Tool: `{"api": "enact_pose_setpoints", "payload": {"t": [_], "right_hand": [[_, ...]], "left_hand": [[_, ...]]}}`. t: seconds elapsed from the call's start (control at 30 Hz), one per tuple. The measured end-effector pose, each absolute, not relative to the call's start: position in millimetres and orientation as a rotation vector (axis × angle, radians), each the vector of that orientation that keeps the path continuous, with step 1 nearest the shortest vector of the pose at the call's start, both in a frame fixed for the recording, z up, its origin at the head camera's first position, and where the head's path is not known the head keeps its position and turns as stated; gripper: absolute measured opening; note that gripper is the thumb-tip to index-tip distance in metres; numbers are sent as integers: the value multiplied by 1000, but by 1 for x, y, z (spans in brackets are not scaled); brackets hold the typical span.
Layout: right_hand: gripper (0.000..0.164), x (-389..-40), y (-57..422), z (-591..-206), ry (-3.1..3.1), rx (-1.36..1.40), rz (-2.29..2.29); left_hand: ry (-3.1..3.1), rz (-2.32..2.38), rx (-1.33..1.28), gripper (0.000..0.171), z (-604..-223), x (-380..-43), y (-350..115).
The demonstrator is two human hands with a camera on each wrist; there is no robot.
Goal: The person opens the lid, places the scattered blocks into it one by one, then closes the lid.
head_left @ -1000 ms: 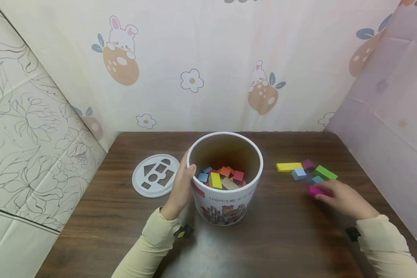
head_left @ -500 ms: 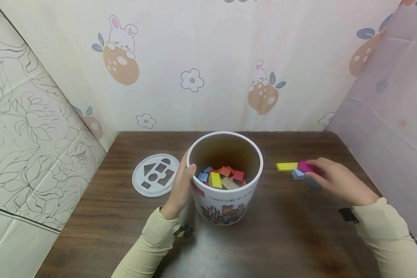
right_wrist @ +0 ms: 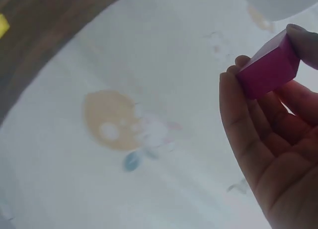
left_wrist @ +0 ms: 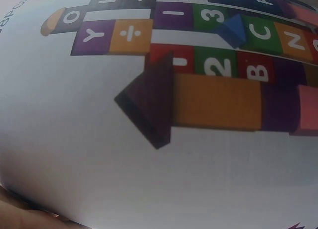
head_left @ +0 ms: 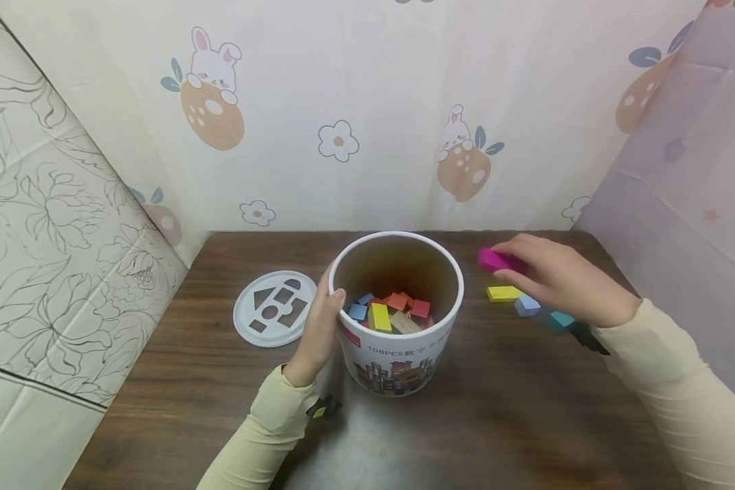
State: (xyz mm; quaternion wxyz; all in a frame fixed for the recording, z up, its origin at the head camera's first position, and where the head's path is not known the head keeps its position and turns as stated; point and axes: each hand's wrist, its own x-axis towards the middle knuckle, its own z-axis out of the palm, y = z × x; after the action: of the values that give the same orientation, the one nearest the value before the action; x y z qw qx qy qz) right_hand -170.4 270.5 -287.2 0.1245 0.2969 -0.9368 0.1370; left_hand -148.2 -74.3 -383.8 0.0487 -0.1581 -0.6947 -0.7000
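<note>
My right hand (head_left: 557, 275) pinches a magenta block (head_left: 496, 260) between thumb and fingers, raised just right of the white bucket (head_left: 398, 364). In the right wrist view the block (right_wrist: 268, 72) sits between thumb and fingertips. Lower down on the table lie a yellow block (head_left: 503, 294), a light-blue block (head_left: 527, 305) and a teal block (head_left: 559, 320), partly covered by the right wrist. With its thumb at the rim, my left hand (head_left: 315, 333) grips the bucket's left side. Several coloured blocks (head_left: 380, 318) lie inside. Printed block pictures on the bucket wall (left_wrist: 99, 164) fill the left wrist view.
A round white lid (head_left: 274, 309) with shape cut-outs lies left of the bucket on the dark wooden table (head_left: 496, 429). Patterned curtain (head_left: 343, 82) hangs behind the table's far edge. Further sheets close off both sides.
My right hand has lifted the magenta block off the right of the table and carried it up and left toward the bucket. The left hand and bucket stay put.
</note>
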Motion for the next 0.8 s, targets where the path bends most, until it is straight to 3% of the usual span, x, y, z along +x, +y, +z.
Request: {"api": "enact_pose_setpoints", "payload": {"t": [0.33,0.8], "right_hand": [[33,-181,212,-261,-2704,1125,403],[34,-194,147,-263,-2740,1413,318]], "left_hand": [[-2108,-2164,-478,63,-384,-148,-75],[-2151,-2151,-445,63,-384,-147,-76]]}}
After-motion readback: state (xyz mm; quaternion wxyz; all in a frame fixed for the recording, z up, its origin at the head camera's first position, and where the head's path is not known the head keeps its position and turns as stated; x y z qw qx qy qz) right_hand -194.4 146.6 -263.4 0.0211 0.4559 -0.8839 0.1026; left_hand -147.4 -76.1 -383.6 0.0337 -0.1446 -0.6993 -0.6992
